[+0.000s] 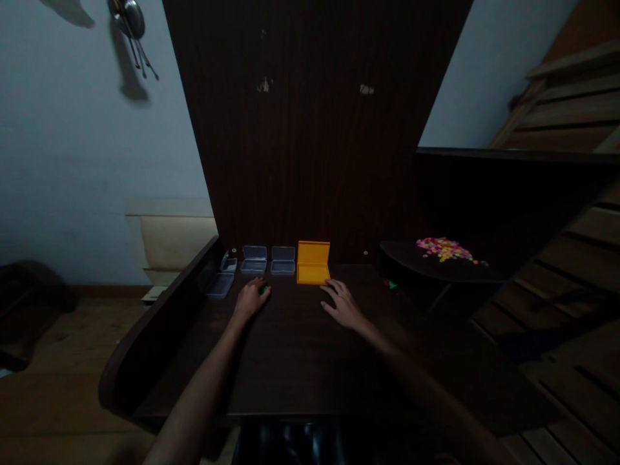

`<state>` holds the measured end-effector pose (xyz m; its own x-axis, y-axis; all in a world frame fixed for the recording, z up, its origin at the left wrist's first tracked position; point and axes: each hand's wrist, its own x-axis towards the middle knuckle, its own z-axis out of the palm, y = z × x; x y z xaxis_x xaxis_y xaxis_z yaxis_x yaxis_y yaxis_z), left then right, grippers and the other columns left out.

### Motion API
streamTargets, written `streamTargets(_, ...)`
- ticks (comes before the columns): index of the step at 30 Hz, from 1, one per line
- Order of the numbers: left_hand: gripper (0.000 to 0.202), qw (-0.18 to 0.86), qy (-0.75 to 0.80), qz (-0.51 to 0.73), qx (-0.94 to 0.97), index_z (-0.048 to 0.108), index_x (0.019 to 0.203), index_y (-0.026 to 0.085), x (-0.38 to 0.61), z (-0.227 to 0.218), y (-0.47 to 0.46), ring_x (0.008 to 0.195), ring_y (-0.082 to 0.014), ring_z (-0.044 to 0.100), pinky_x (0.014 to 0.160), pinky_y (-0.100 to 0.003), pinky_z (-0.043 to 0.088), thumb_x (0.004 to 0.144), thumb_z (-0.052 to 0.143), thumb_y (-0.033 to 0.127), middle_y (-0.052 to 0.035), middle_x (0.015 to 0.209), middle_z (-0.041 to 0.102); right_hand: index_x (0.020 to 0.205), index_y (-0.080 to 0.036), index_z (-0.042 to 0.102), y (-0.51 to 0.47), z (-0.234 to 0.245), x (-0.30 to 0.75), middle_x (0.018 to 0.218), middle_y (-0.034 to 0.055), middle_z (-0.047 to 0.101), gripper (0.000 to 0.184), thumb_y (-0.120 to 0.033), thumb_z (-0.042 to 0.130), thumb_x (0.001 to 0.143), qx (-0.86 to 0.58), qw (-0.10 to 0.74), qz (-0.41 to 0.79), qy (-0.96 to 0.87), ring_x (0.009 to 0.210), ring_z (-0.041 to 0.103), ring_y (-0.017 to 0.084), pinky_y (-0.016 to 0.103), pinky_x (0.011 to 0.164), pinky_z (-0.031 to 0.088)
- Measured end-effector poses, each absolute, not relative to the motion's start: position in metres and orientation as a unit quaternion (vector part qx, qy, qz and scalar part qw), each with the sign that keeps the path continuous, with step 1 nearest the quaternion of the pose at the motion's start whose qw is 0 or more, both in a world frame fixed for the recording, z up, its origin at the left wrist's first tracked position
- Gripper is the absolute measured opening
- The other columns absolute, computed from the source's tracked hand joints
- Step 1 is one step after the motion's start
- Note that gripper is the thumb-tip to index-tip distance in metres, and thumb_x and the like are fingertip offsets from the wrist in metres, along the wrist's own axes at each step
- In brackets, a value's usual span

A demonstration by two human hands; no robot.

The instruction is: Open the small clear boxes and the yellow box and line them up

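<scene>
My left hand [250, 299] rests on the dark wooden table [290, 361], its fingers curled over a small green thing [264, 290] that shows at the fingertips. My right hand [341, 303] lies flat with fingers spread, just right of and below an open orange box [313, 263]. Two clear plastic boxes [254, 259] [283, 260] stand left of the orange one, close beyond my left hand. Another small clear box [228, 264] and a clear lid or tray [221, 285] sit further left by the table's raised edge.
A pile of small pink, yellow and green pieces [443, 248] lies on a dark round surface [436, 268] at the right. A tiny red and green piece [390, 283] lies near it. A tall dark panel [310, 129] rises behind the table. Wooden slats [571, 103] stand at right.
</scene>
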<state>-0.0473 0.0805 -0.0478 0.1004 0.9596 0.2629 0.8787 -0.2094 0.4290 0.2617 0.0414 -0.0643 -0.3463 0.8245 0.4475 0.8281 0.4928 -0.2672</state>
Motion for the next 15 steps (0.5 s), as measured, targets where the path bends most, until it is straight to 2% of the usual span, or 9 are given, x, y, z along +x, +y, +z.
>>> streamTargets(3, 0.046, 0.092, 0.628, 0.261, 0.728, 0.060, 0.123, 0.016, -0.052, -0.047, 0.080, 0.114, -0.0246, 0.061, 0.097, -0.033, 0.047, 0.084, 0.056, 0.041, -0.0116, 0.123, 0.065, 0.134, -0.019, 0.050, 0.049, -0.065, 0.260, 0.147, 0.0120, 0.038, 0.050, -0.038, 0.052, 0.088, -0.532, 0.251, -0.002, -0.809, 0.139, 0.026, 0.028, 0.049, 0.112, 0.030)
streamTargets(7, 0.068, 0.088, 0.624, 0.273, 0.726, 0.049, 0.134, 0.013, -0.053, -0.048, 0.079, 0.125, -0.0284, 0.053, 0.104, -0.038, 0.043, 0.078, 0.061, 0.051, -0.0159, 0.135, 0.055, 0.139, -0.017, 0.046, 0.053, -0.064, 0.259, 0.151, 0.0126, 0.033, 0.056, -0.043, 0.048, 0.090, -0.558, 0.209, 0.016, -0.803, 0.143, 0.020, 0.029, 0.047, 0.114, 0.027)
streamTargets(10, 0.067, 0.077, 0.615, 0.248, 0.745, 0.052, 0.133, 0.013, -0.051, -0.050, 0.078, 0.130, -0.0299, 0.048, 0.109, -0.041, 0.038, 0.079, 0.061, 0.052, -0.0173, 0.137, 0.053, 0.138, -0.017, 0.047, 0.054, -0.064, 0.259, 0.152, 0.0126, 0.034, 0.057, -0.047, 0.046, 0.091, -0.567, 0.183, 0.029, -0.803, 0.144, 0.017, 0.029, 0.046, 0.115, 0.024)
streamTargets(15, 0.057, 0.062, 0.601, 0.254, 0.755, 0.056, 0.128, 0.016, -0.051, -0.052, 0.077, 0.122, -0.0260, 0.056, 0.105, -0.037, 0.043, 0.082, 0.057, 0.050, -0.0135, 0.129, 0.061, 0.140, -0.017, 0.045, 0.055, -0.063, 0.259, 0.154, 0.0110, 0.031, 0.058, -0.050, 0.043, 0.092, -0.574, 0.164, 0.051, -0.801, 0.145, 0.014, 0.028, 0.045, 0.116, 0.019)
